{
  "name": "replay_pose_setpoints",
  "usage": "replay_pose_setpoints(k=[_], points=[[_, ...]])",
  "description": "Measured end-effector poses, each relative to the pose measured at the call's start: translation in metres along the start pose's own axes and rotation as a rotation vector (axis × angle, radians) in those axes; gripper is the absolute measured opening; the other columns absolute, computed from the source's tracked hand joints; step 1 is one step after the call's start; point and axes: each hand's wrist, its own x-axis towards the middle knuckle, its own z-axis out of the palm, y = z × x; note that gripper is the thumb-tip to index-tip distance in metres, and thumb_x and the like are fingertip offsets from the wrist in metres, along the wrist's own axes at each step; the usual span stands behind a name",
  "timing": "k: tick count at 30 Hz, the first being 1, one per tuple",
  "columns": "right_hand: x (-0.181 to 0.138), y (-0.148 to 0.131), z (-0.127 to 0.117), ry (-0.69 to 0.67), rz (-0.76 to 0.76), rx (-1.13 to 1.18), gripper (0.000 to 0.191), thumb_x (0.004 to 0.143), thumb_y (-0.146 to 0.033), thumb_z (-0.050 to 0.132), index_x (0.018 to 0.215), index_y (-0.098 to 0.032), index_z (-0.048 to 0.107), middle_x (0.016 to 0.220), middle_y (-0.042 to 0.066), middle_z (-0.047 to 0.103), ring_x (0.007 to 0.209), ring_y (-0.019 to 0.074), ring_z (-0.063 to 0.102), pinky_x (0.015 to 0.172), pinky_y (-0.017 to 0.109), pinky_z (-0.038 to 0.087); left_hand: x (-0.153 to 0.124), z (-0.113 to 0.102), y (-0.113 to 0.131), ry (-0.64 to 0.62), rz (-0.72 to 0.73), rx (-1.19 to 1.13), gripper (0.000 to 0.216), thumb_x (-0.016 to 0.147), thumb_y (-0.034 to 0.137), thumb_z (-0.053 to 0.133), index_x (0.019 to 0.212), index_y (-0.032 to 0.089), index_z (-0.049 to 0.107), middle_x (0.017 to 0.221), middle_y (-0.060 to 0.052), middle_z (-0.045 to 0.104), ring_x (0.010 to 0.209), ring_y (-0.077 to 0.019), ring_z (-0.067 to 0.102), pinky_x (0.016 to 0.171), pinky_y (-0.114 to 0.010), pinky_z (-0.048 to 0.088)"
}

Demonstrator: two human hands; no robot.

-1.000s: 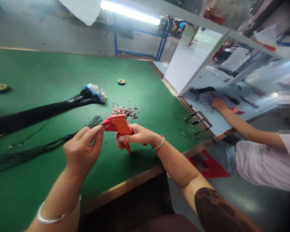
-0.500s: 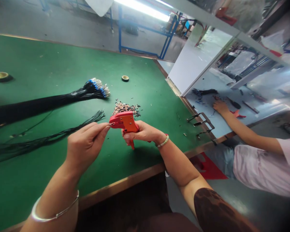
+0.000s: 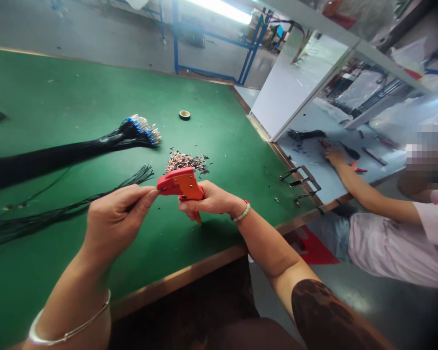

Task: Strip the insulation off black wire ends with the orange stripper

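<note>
- Green-topped workbench: black wire bundle at 9 o'clock from the hands; copper terminals at 12 o'clock, within easy reach.
- Right hand: wrapped firmly round a red crimping tool, raised off the bench, nose turned toward the left hand.
- Left hand: fingertips pressed together at the nose, seemingly pinching a thin wire; too fine to confirm.
- Versus earlier frame: hands and tool sit slightly further left.

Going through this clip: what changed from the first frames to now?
Little. The left hand and right hand shifted only slightly, the left staying at the nose of the red crimper held in the right. Nothing was visibly taken or released. The wire bundle, clippings and tape roll stayed put.
</note>
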Motion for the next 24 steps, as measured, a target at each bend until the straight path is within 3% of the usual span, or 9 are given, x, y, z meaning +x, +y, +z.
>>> replay_pose_setpoints(k=[14,19,24], points=[[0.005,0.004,0.012,0.089,-0.053,0.095,0.039,0.089,-0.051,0.078,0.091,-0.017,0.059,0.057,-0.007,0.060,0.043,0.0088,0.057,0.040,0.022,0.049,0.001,0.000,0.005,0.036,-0.034,-0.019,0.008,0.091,0.028,0.071,0.089,0.025,0.079,0.071,0.004,0.073,0.059,-0.0097,0.061,0.058,-0.022,0.050],[0.009,0.010,0.017,0.101,-0.123,0.158,0.034,0.092,-0.047,0.077,0.091,-0.018,0.058,0.052,-0.009,0.057,0.039,0.0089,0.053,0.040,0.023,0.048,0.000,0.001,0.004,0.036,-0.025,-0.027,0.009,0.091,0.027,0.071,0.087,0.023,0.077,0.070,0.005,0.070,0.058,-0.0071,0.058,0.058,-0.018,0.047],[0.012,0.013,0.022,0.154,-0.089,0.182,0.038,0.091,-0.049,0.078,0.082,-0.019,0.055,0.051,-0.009,0.055,0.039,0.0089,0.052,0.041,0.024,0.048,-0.001,0.000,0.003,0.041,-0.050,-0.019,0.011,0.094,0.030,0.069,0.093,0.023,0.078,0.078,0.004,0.073,0.066,-0.0084,0.062,0.065,-0.020,0.048]])
